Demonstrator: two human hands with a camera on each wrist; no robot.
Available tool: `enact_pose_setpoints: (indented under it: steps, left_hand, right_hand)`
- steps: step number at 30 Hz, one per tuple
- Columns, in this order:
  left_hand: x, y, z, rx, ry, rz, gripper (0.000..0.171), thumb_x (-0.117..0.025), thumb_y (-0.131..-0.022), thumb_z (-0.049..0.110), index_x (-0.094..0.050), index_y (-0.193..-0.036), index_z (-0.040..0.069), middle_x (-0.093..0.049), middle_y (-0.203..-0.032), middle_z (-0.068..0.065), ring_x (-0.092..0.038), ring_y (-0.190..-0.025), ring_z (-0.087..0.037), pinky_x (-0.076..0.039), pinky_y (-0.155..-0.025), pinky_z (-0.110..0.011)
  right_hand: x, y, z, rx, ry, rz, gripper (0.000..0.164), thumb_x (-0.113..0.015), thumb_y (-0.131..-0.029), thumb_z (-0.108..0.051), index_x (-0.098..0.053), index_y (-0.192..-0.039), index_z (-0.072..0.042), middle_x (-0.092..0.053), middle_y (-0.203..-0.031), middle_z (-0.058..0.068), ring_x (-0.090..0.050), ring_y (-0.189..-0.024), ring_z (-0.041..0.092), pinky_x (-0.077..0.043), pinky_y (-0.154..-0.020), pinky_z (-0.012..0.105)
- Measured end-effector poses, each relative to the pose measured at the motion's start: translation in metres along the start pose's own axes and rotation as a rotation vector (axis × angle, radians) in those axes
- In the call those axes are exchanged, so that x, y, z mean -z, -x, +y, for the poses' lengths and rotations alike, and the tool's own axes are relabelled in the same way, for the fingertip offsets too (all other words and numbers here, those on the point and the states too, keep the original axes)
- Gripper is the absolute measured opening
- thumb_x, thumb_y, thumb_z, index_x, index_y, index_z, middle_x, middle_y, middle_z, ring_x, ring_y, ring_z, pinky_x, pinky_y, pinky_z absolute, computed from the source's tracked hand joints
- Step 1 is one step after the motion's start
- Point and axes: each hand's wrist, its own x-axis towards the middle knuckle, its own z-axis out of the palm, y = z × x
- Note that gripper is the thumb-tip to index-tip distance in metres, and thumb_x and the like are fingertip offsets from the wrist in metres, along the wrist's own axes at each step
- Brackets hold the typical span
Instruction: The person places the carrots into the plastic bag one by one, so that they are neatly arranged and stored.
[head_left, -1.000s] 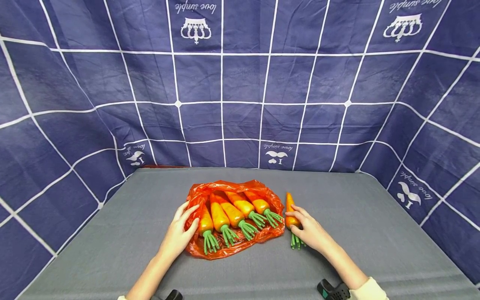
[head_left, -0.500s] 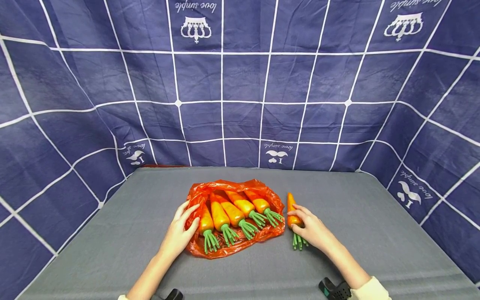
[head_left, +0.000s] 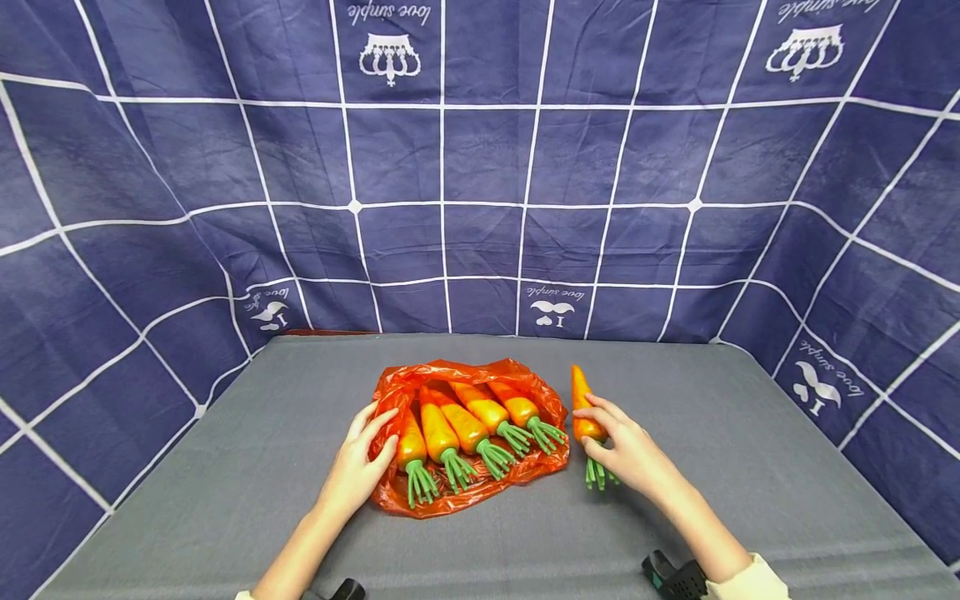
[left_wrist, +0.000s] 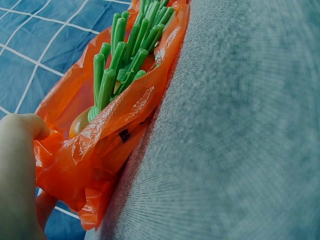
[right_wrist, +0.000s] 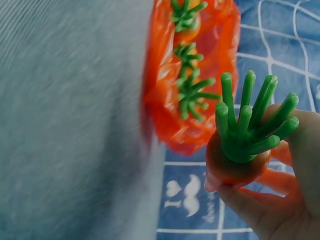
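An orange-red plastic bag (head_left: pixel 431 505) lies with its mouth toward the person, and several carrots (head_left: pixel 466 429) with green stalks rest side by side in it. At the bag's left side, my left hand (head_left: pixel 360 461) holds the rim; the left wrist view shows the thumb over the plastic (left_wrist: pixel 75 165), with the other fingers partly hidden. To the right of the bag, my right hand (head_left: pixel 632 451) grips a single carrot (head_left: pixel 580 385) round its thick end. That carrot's tip points away and its green stalks (right_wrist: pixel 250 125) face the right wrist camera.
A grey cloth-covered table (head_left: pixel 697 433) lies under everything. Behind it and at both sides hangs a blue curtain (head_left: pixel 480 158) with white lines. A black wrist strap device (head_left: pixel 673 577) is at the right forearm.
The right hand has raised its carrot a little and moved it slightly away from the person. My left hand and the bag have stayed in place.
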Motion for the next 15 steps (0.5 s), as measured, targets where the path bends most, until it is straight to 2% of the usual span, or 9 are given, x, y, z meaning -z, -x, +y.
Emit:
enact_pose_setpoints:
  steps: [3,10,15]
  left_hand:
    - [0.000,0.000,0.000,0.002,-0.003,-0.003,0.036,-0.064,-0.082,0.011,-0.060,-0.117,0.010,-0.045,-0.132,-0.015,-0.049,-0.116,-0.030,-0.037,-0.089,-0.040]
    - [0.000,0.000,-0.001,-0.004,0.002,0.002,0.036,-0.064,-0.082,0.011,-0.060,-0.117,0.010,-0.045,-0.132,-0.014,-0.049,-0.116,-0.029,-0.034,-0.091,-0.027]
    - [0.001,-0.001,0.000,0.010,0.004,-0.006,0.036,-0.064,-0.082,0.012,-0.060,-0.117,0.010,-0.045,-0.132,-0.014,-0.048,-0.117,-0.029,-0.036,-0.090,-0.036]
  right_hand:
    - [0.005,0.001,-0.012,0.030,0.009,0.008,0.032,-0.066,-0.078,-0.015,-0.063,-0.110,-0.014,-0.050,-0.131,0.011,-0.054,-0.112,0.034,-0.045,-0.086,0.050]
    - [0.007,0.005,-0.036,0.125,0.036,0.009,0.034,-0.067,-0.078,-0.015,-0.062,-0.111,-0.017,-0.049,-0.133,0.008,-0.055,-0.113,0.030,-0.047,-0.086,0.046]
    - [0.004,0.010,-0.052,0.204,0.059,0.010,0.035,-0.067,-0.077,-0.015,-0.062,-0.112,-0.020,-0.050,-0.133,0.003,-0.056,-0.112,0.026,-0.048,-0.085,0.043]
